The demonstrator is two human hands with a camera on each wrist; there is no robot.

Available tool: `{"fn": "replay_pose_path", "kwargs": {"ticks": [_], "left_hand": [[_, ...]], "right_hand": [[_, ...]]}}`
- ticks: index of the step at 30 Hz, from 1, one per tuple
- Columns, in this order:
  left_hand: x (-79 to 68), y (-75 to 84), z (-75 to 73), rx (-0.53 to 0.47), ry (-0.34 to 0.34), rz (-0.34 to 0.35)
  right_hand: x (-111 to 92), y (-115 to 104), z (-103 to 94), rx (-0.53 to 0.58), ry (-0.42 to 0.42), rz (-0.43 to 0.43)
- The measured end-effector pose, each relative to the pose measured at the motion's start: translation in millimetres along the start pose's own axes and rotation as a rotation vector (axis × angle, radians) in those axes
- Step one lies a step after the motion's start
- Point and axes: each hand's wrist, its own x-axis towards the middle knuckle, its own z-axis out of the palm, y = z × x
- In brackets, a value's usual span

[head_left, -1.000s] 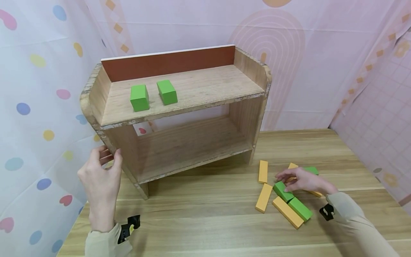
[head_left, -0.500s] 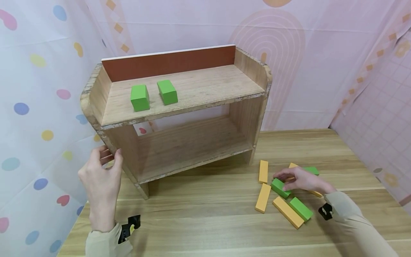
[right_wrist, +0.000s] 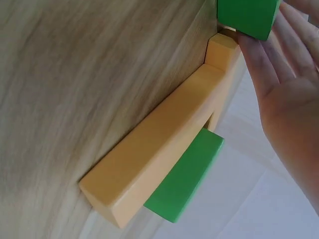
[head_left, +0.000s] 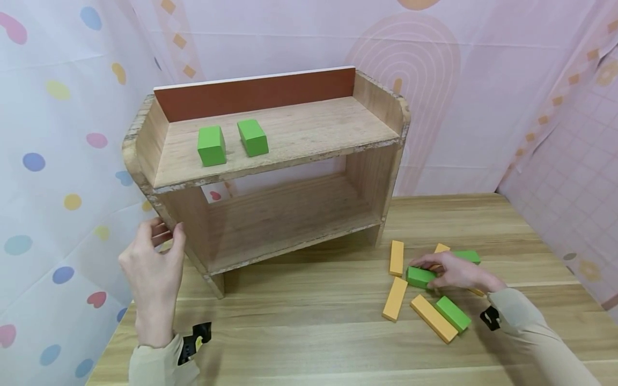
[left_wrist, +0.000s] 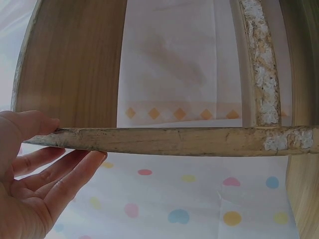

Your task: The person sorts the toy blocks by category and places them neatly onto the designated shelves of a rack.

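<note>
My left hand (head_left: 156, 273) pinches the front edge of the left side panel of a small wooden shelf (head_left: 289, 217). In the left wrist view, the thumb (left_wrist: 37, 123) lies on one face of the panel and the fingers on the other. Over at the right, my right hand (head_left: 451, 271) grips a green block (head_left: 419, 276) between thumb and fingers, close over the table. The right wrist view shows that block's end at the top, with fingers along its side. Two more green blocks, one left (head_left: 211, 146) and one right (head_left: 253, 138), lie on the upper shelf board.
Around the right hand lie several yellow blocks (head_left: 433, 319) on the wooden table (head_left: 309, 338), with one green block (head_left: 453, 313) in front and another green block (head_left: 467, 257) behind, partly hidden. Patterned cloth (head_left: 270, 32) hangs at the back and sides.
The green block in my right hand has turned and shifted slightly up and left, away from the green block in front of it. My left hand keeps its place on the shelf.
</note>
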Motion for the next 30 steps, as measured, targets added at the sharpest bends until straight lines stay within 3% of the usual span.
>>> {"fn": "replay_pose_path", "kwargs": {"ticks": [12,21,30], "left_hand": [[0.2,-1.2,0.5,-0.011,0.001,0.006],[-0.5,-1.8,0.8,-0.012,0.001,0.015],[-0.5,-2.0,1.2,-0.013,0.007,0.025]], "right_hand": [[1,-1,0.3,-0.055,0.082,0.009],[8,-9,-2.4,-0.148,0.190,-0.152],[15,-36,-10.0,-0.185,0.289,-0.178]]}}
